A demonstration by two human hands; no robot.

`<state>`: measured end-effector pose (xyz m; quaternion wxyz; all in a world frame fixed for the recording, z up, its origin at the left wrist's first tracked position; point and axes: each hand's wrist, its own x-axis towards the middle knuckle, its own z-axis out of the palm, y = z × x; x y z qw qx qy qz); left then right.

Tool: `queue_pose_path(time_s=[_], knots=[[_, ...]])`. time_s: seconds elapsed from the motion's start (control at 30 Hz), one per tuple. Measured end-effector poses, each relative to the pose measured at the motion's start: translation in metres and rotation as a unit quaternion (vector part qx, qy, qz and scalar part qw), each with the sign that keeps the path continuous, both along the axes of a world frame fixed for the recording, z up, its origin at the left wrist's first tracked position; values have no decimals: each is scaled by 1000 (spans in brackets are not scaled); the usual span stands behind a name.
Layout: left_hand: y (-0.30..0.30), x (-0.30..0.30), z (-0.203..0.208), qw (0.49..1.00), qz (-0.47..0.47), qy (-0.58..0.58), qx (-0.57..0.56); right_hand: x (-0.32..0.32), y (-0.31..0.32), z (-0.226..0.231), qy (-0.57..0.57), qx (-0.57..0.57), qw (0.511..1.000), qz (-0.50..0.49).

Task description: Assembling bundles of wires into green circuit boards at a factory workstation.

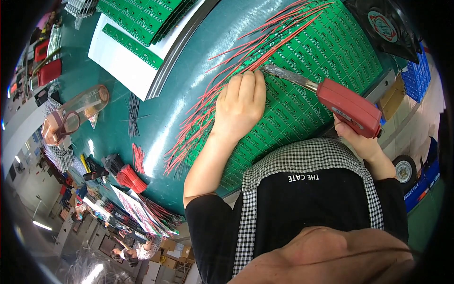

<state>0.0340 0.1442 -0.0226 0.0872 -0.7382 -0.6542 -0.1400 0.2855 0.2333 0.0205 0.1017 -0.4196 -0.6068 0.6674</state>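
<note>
A wide green panel of circuit boards [302,111] lies on the table before me, with many thin red wires [283,45] fanned along its far and left part. My left hand [240,106] rests on the panel, its fingers bent and pressed together at the red wires; the fingertips partly hide what they pinch. Wrapped round the handle of a red soldering gun [350,106] is my right hand [354,137], at the panel's right side. The gun's long metal nose points left, its tip close beside my left fingertips. Whether the tip touches a joint is too small to tell.
Stacked green panels [137,21] lie on white sheets [109,59] at the far left. Nearer are a clear bottle [85,102], dark wires [134,116] and a bundled red wire coil [130,179]. A black fan [378,28] stands far right, near a blue crate [417,75].
</note>
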Motion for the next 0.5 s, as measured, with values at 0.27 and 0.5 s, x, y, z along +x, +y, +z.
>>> queue_pose_path(time_s=[0.27, 0.5], knots=[[-1, 1, 1, 1000, -2, -2, -7, -5, 4, 6, 103, -95, 989, -42], [0, 1, 1, 1000, 7, -4, -15, 0, 24, 11, 125, -38, 991, -19]])
